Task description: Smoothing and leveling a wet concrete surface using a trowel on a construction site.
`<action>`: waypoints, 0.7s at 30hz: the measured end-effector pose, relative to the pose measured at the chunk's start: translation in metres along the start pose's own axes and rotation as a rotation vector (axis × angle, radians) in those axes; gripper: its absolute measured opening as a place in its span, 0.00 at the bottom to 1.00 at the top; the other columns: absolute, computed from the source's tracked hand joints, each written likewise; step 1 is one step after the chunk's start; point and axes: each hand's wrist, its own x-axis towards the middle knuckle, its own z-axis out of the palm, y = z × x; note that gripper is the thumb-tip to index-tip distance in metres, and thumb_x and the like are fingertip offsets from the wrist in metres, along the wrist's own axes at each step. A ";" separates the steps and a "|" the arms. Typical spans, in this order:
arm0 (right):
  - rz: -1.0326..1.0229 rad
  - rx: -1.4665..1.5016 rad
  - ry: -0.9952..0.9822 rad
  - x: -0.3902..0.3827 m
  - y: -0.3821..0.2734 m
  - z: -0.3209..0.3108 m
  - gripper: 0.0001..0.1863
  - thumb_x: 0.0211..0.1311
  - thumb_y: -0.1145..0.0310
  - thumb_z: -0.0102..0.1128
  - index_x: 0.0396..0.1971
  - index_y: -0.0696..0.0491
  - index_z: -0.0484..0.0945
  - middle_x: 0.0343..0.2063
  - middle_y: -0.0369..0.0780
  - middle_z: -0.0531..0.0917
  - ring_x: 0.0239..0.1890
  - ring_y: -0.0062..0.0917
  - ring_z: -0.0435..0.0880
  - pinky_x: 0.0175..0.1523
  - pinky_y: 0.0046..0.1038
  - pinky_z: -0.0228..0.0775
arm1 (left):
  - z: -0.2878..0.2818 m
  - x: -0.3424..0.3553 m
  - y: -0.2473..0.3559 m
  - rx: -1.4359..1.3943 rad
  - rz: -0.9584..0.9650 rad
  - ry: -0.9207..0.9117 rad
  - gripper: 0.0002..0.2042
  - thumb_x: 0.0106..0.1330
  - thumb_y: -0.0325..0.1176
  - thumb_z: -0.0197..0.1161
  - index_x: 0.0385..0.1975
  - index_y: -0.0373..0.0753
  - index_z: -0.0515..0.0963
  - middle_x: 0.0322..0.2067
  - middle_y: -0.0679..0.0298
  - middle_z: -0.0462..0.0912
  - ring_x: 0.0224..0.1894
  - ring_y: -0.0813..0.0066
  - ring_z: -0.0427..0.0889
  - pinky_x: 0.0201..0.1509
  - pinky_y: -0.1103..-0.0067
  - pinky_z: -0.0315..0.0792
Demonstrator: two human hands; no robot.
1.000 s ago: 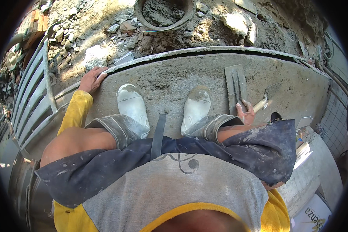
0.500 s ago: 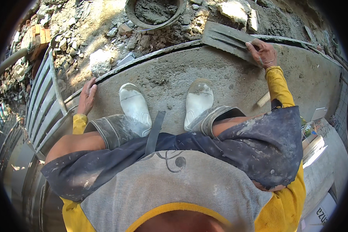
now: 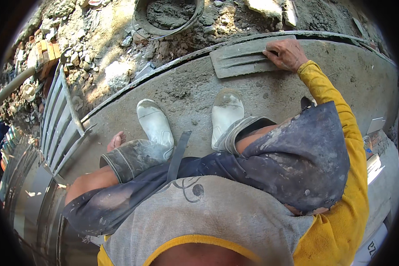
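Observation:
My right hand [image 3: 287,55] is closed around the right end of a grey, mortar-smeared plastering float [image 3: 241,60] with raised ribs along its back. The float lies on the grey concrete slab [image 3: 341,75], close to its far edge and beyond my right boot. My left hand [image 3: 116,141] is low beside the top of my left boot, which hides much of it. Only some bent fingers show there, and whether they hold anything cannot be made out. Crumbs of mortar [image 3: 178,88] are scattered on the slab between the float and my boots.
Both white rubber boots [image 3: 155,120] stand on the slab. Past its far edge are rubble and a round bucket of wet mortar [image 3: 170,15]. To the left stands a metal grille [image 3: 60,119], with bricks [image 3: 48,53] and a long handle [image 3: 15,86] behind it.
My right hand has slid the float leftward and levelled its tilt along the edge. My left hand has left the slab's far edge and drawn back beside my left boot.

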 end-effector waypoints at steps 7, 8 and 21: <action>0.019 -0.023 0.126 0.013 -0.005 0.004 0.12 0.64 0.59 0.61 0.25 0.50 0.75 0.22 0.40 0.81 0.27 0.38 0.82 0.32 0.37 0.73 | 0.006 0.002 0.000 0.006 -0.002 0.007 0.27 0.75 0.51 0.50 0.60 0.33 0.73 0.51 0.52 0.81 0.52 0.62 0.79 0.58 0.68 0.72; 0.022 -0.023 0.129 0.010 -0.006 0.005 0.12 0.64 0.59 0.61 0.25 0.50 0.75 0.22 0.40 0.81 0.27 0.38 0.82 0.32 0.37 0.73 | 0.004 0.005 -0.001 -0.003 0.010 -0.005 0.27 0.76 0.51 0.49 0.60 0.32 0.73 0.50 0.52 0.81 0.52 0.63 0.79 0.58 0.68 0.72; 0.037 -0.007 0.073 0.002 -0.035 0.010 0.13 0.64 0.58 0.59 0.25 0.49 0.73 0.23 0.38 0.80 0.28 0.38 0.83 0.33 0.38 0.74 | 0.011 0.020 0.011 -0.050 0.085 -0.086 0.28 0.76 0.51 0.49 0.59 0.29 0.72 0.50 0.51 0.81 0.51 0.63 0.79 0.57 0.69 0.72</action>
